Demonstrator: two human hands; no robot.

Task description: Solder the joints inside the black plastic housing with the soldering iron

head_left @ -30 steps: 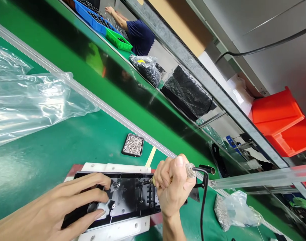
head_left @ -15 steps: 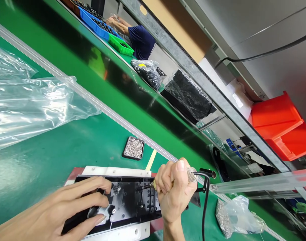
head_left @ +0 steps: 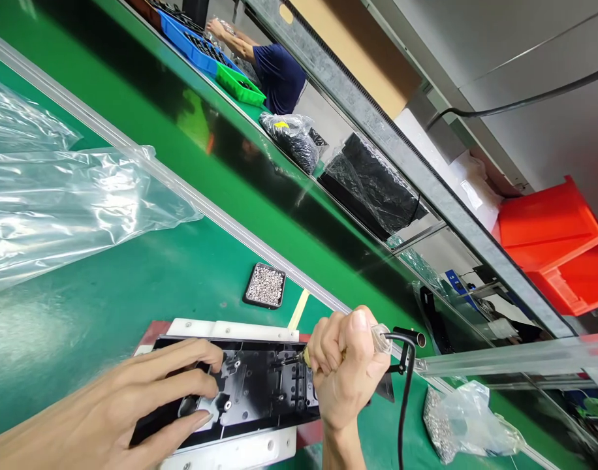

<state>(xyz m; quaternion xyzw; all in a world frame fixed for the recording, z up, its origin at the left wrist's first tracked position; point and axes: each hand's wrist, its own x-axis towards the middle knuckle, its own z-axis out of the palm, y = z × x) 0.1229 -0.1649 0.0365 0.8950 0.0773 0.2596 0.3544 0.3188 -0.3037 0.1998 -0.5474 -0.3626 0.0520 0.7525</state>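
While right hand (head_left: pixel 350 365) clasps tool (head_left: pixel 380 339), left hand (head_left: pixel 142 399) splays over casing (head_left: pixel 254 388); person (head_left: pixel 280 75) beyond bench (head_left: pixel 191 281).

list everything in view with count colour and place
housing: 1, black, lower centre
white strips: 2, white, flanking housing
corded tool: 1, pale, over housing
tray: 1, black, beyond housing
metal pieces: many, silvery, in tray
parts bag: 1, clear, lower right
plastic sheeting: count unclear, clear, left
blue bin: 1+, blue, upper left
green basket: 1, green, top
wrapped packages: 2+, black, upper centre
red bins: apparently 2, red, right
co-worker: 1, navy top, upper centre
worktop: 1, green, under tray
left hand: 1, bare, on housing
right hand: 1, bare, gripping tool
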